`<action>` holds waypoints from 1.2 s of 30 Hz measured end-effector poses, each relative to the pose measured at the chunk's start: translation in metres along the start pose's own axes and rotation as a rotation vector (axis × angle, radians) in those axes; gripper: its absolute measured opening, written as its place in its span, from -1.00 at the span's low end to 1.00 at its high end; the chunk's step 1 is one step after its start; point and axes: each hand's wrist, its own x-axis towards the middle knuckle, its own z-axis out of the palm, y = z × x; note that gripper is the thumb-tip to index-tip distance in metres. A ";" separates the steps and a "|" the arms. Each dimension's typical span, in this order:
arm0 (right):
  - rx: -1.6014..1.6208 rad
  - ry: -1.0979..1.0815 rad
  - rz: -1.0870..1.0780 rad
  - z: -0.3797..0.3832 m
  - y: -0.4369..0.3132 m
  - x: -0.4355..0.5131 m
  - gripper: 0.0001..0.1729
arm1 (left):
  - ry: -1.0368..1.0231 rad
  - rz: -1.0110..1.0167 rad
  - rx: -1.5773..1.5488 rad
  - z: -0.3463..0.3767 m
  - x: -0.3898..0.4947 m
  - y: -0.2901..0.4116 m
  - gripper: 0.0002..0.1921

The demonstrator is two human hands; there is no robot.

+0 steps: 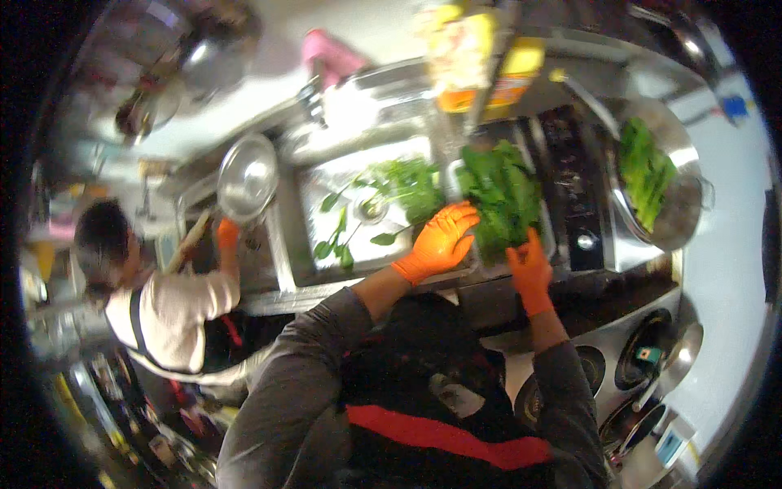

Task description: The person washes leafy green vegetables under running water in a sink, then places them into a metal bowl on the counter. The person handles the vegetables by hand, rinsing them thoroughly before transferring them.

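Note:
My left hand (438, 241), in an orange glove, is at the near left edge of a heap of leafy greens (502, 195). Its thumb stands apart from its fingers, with nothing visible between them. The greens fill a rectangular tray (548, 235) whose pale rim shows on the right. My right hand (530, 269), gloved the same, has its fingers at the tray's near right corner, against the lowest leaves. Blur hides whether it grips anything there. Left of the tray, loose leafy stems (397, 189) lie in a bright sink basin (324, 244) around its drain.
A co-worker (165, 312) at the left reaches toward a steel bowl (247, 177) at the neighbouring basin. Right of the tray stands a large metal pan (672, 226) holding long greens (646, 174). Yellow-orange packaging (513, 73) and a pink cloth (330, 58) are behind the sink.

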 end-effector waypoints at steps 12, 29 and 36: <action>0.235 -0.231 -0.028 0.024 -0.112 -0.065 -0.51 | 0.203 -1.251 0.285 -0.073 -0.209 -0.242 -0.57; 0.399 -0.405 -0.298 0.112 -0.330 0.024 -0.65 | 0.627 -0.582 0.164 -0.138 -0.123 -0.096 -0.86; 0.551 -0.428 -0.478 0.080 -0.352 0.081 -0.79 | 0.574 -0.383 0.171 -0.242 -0.078 -0.040 -0.78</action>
